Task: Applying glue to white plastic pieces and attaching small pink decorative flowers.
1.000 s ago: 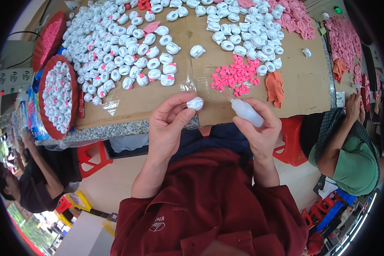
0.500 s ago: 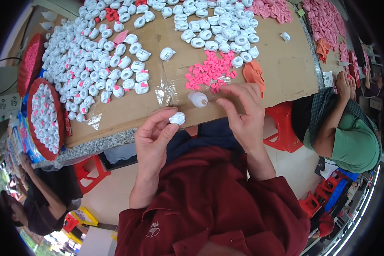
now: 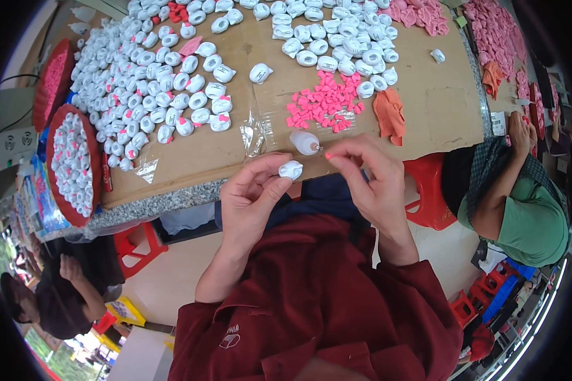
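My left hand [image 3: 251, 197] pinches a small white plastic piece [image 3: 291, 169] between thumb and fingers, just off the table's near edge. My right hand [image 3: 368, 178] holds a tiny pink piece [image 3: 328, 155] at its fingertips, close beside the white piece. A small white glue bottle [image 3: 305, 142] lies on the cardboard just above both hands. A pile of loose pink pieces [image 3: 324, 101] sits behind it.
Many white pieces with pink tips [image 3: 165, 76] cover the cardboard-topped table [image 3: 190, 165]; more white ones [image 3: 337, 38] lie at the back. Red trays [image 3: 76, 162] stand at the left. An orange cloth [image 3: 389, 111] lies at the right. Other people sit at the right [image 3: 521, 209] and lower left [image 3: 51, 298].
My right hand put the glue bottle down on the cardboard and now pinches a pink piece. My left hand kept the white piece, drawing closer to the right hand.
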### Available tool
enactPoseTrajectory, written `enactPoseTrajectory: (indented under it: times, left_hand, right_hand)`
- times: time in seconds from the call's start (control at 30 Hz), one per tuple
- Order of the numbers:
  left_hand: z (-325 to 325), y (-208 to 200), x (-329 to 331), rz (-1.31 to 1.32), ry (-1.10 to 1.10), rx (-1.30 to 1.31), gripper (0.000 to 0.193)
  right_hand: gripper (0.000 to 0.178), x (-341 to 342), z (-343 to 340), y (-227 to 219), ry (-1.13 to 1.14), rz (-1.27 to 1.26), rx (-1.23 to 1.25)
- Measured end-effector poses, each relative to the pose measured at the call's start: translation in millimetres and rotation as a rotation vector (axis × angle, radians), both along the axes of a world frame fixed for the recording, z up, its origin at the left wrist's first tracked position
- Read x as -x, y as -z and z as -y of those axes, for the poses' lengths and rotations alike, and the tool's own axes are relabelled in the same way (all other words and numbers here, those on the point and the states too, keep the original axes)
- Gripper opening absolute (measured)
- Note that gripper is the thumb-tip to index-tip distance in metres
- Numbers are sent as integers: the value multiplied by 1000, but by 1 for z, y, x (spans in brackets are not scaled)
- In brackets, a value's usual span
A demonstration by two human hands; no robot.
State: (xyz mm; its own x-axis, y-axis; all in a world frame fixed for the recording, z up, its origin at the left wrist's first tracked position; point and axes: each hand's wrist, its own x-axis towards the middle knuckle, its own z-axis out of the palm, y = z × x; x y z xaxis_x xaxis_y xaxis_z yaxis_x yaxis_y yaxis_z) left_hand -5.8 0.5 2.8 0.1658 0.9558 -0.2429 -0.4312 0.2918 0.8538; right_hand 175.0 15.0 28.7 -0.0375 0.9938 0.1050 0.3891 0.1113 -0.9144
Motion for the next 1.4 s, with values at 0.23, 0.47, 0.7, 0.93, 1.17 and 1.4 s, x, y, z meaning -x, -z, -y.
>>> enactPoseTrajectory:
  times: [0.23, 0.47, 0.7, 0.93, 1.17, 1.4]
  left_hand:
    - [1, 4, -5, -29, 82, -30, 23]
    - [0, 5, -4, -92, 169, -65, 24]
    - [0, 5, -6, -97, 110, -70, 25]
    - [1, 3, -7, -67, 87, -6, 24]
    - [3, 9, -9, -51, 24, -127, 26]
    - [1, 4, -4, -168, 78, -167, 21]
  right_hand:
    - [19, 4, 10, -7, -138, -212, 234]
    - [17, 3, 8, -5, -131, -322, 351]
    - [11, 3, 6, 2, -208, -13, 49]
    - [14, 13, 6, 2, -135, 98, -130]
    - [13, 13, 10, 2, -71, 141, -126]
    - [13, 8, 7, 0, -76, 89, -31]
